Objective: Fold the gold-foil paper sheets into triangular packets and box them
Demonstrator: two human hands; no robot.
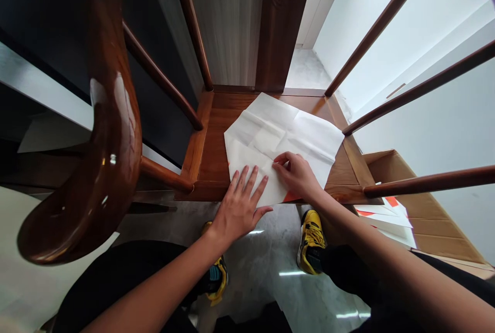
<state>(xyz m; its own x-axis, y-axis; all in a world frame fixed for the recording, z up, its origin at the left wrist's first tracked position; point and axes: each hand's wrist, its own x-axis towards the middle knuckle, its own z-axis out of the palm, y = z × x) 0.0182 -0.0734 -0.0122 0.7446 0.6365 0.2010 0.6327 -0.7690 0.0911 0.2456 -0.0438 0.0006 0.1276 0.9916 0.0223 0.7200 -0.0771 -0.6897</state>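
"Pale walls (417,54) stand at the far right, and a glossy grey floor (255,266) shows below. What's the work surface?"

"Brown wood: the seat (212,160) of a chair. Its curved armrest (116,142) rises on the left, slim spindles slant along both sides, and a broad slat (284,23) stands at the far edge."

"And on the seat?"

"One large sheet of white paper (309,134), creased in several places, covering most of the middle and reaching the near edge. An orange-red patch (292,197) shows at that edge, beside the right wrist."

"How is the left hand (240,208) placed?"

"Palm down, fingers spread apart, with the fingertips on the near left part of the paper. It grips nothing."

"The right hand (296,174)?"

"Just to the right of it, over the paper, fingers curled, thumb and forefinger tips close together. I can't make out whether they pinch the paper or only press on it."

"Anything else nearby?"

"At the near right, a cardboard box (436,219) with white and orange-red papers (390,219) in it. Yellow shoes (312,235) stand on the floor near the seat."
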